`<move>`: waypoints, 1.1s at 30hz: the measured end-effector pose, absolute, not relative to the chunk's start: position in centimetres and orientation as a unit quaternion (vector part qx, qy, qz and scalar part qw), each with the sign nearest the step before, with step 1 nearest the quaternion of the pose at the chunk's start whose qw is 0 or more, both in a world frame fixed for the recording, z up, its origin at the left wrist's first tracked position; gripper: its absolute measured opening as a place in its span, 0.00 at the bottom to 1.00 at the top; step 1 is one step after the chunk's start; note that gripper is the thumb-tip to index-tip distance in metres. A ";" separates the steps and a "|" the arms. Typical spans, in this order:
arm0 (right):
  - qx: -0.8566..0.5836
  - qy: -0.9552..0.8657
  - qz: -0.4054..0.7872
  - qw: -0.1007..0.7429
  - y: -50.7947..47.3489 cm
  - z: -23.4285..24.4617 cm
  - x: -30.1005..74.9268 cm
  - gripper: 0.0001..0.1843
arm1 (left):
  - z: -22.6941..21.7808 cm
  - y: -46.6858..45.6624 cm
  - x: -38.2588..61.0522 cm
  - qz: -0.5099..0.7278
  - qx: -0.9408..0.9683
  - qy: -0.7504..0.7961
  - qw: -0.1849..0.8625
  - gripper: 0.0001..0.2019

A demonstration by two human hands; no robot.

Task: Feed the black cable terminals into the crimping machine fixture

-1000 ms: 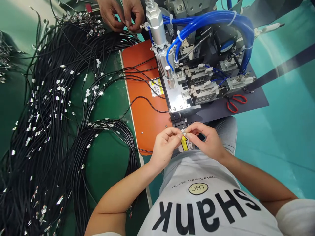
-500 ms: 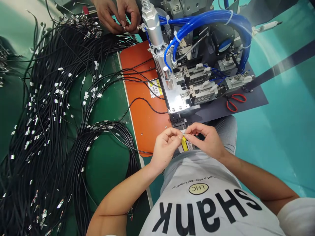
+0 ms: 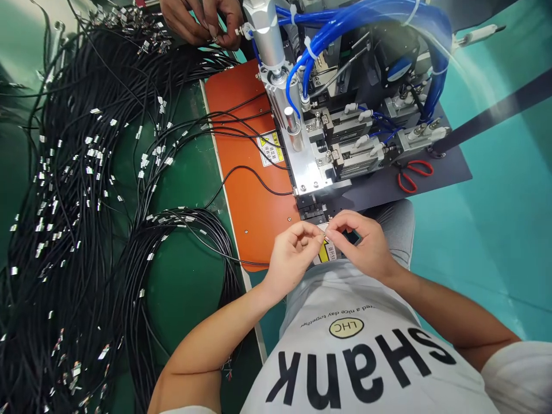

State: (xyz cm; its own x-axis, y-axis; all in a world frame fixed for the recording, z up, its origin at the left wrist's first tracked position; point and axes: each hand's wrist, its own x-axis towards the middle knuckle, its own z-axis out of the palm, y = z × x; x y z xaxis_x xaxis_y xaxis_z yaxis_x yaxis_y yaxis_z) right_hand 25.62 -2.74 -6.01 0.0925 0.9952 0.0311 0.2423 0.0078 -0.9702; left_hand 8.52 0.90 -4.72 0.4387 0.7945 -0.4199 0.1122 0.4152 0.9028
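Observation:
My left hand (image 3: 292,253) and my right hand (image 3: 362,242) meet fingertip to fingertip just in front of the machine's black jaw (image 3: 311,211). Both pinch the small metal end of a thin black cable (image 3: 224,256) that runs off left over the orange plate (image 3: 245,172). A yellow warning label (image 3: 326,250) shows between my hands. The machine (image 3: 319,138), with a silver cylinder and blue air hoses (image 3: 357,23), stands directly beyond my fingers.
A big heap of black cables with metal clips (image 3: 77,190) covers the green mat at left. Another person's hands (image 3: 202,20) work at the far edge. Red scissors (image 3: 411,175) lie on the dark base at right.
My hands stay pinched together at the machine's front, shifted slightly up in the picture. The view has tilted a little; the other person's hands keep working at the far edge.

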 end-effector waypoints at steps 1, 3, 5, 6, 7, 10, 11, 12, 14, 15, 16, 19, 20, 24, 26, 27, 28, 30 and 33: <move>-0.578 -0.533 0.405 0.466 -2.7 -6.2 25.8 0.06 | -4.6 1.1 8.4 0.236 0.522 0.470 0.671 0.10; -0.591 -0.510 0.411 0.470 -2.2 -6.8 26.3 0.06 | -4.6 1.8 8.0 0.225 0.623 0.465 0.587 0.09; -0.606 -0.471 0.436 0.470 -1.4 -7.8 26.7 0.06 | -4.9 2.7 7.6 0.225 0.723 0.449 0.475 0.07; -0.609 -0.449 0.456 0.469 -0.9 -8.4 26.9 0.06 | -5.3 3.2 7.5 0.227 0.760 0.437 0.423 0.07; -0.609 -0.425 0.479 0.468 -0.4 -9.0 27.0 0.07 | -5.7 3.7 7.3 0.229 0.788 0.425 0.381 0.08; -0.605 -0.366 0.530 0.469 0.8 -10.8 27.0 0.10 | -7.4 4.8 7.2 0.230 0.833 0.400 0.305 0.10; -0.606 -0.352 0.538 0.468 1.1 -11.2 27.0 0.10 | -8.0 5.0 7.2 0.227 0.842 0.396 0.289 0.11; -0.608 -0.342 0.543 0.468 1.3 -11.6 26.9 0.10 | -8.5 5.1 7.2 0.221 0.849 0.392 0.277 0.12; -0.611 -0.328 0.550 0.466 1.5 -12.0 26.9 0.10 | -9.3 5.2 7.1 0.207 0.861 0.386 0.258 0.13; -0.611 -0.325 0.552 0.465 1.5 -12.1 26.9 0.10 | -9.5 5.2 7.1 0.201 0.865 0.384 0.253 0.14; -0.612 -0.324 0.552 0.465 1.5 -12.1 26.9 0.10 | -9.7 5.2 7.0 0.197 0.868 0.382 0.248 0.15; -0.615 -0.317 0.553 0.463 1.7 -12.0 26.9 0.10 | -9.8 5.3 6.9 0.194 0.876 0.376 0.232 0.16; -0.618 -0.313 0.554 0.462 1.8 -11.9 26.9 0.11 | -9.8 5.3 6.9 0.194 0.878 0.374 0.228 0.17; -0.619 -0.306 0.557 0.461 2.0 -11.7 26.9 0.11 | -9.8 5.5 7.0 0.194 0.880 0.371 0.226 0.17; -0.618 -0.306 0.558 0.462 2.0 -11.7 26.9 0.11 | -9.9 5.5 7.0 0.195 0.879 0.370 0.230 0.17; -0.618 -0.305 0.557 0.463 2.0 -11.7 26.9 0.11 | -9.9 5.5 7.1 0.196 0.878 0.370 0.231 0.17; -0.618 -0.304 0.557 0.464 2.0 -11.8 26.9 0.11 | -10.0 5.5 7.1 0.197 0.878 0.369 0.231 0.17; -0.618 -0.303 0.557 0.465 1.9 -11.9 26.9 0.10 | -10.0 5.5 7.1 0.196 0.880 0.368 0.229 0.17; -0.617 -0.306 0.557 0.464 1.9 -12.0 26.9 0.11 | -9.9 5.5 7.2 0.191 0.881 0.370 0.223 0.17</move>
State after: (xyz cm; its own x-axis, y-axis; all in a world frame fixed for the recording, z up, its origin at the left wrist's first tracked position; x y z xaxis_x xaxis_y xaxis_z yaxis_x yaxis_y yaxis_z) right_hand 26.94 1.92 -12.03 0.1933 0.8945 -0.4032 -0.1397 -0.3817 -0.9137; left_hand 7.17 5.53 -9.89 0.6523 0.7381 0.1723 0.5677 -0.6264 0.5342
